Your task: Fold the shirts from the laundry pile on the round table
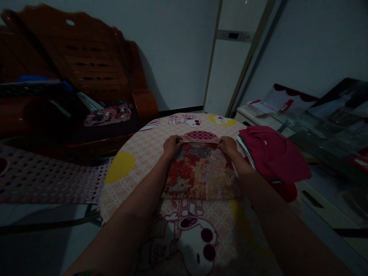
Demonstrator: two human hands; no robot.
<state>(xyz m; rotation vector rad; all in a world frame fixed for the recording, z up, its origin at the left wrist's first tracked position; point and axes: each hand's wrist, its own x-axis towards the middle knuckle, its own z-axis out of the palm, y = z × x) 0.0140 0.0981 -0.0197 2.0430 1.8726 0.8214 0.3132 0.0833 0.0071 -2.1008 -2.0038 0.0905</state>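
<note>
A folded garment with a red, brown and grey print lies flat on the round table's patterned cloth. My left hand pinches its far left corner, and my right hand pinches the far right one. Between the two hands runs a narrow pinkish strip of the fabric along the far edge. Both sets of fingers are closed on the cloth, the thumbs toward the middle. To the right of my right hand sits a stack of folded clothes with a magenta garment on top.
A carved wooden settee with crumpled cloth on its seat stands at the back left. Left of the table is a woven seat. On the right are a cabinet with papers and a glass top. A tall white unit stands behind.
</note>
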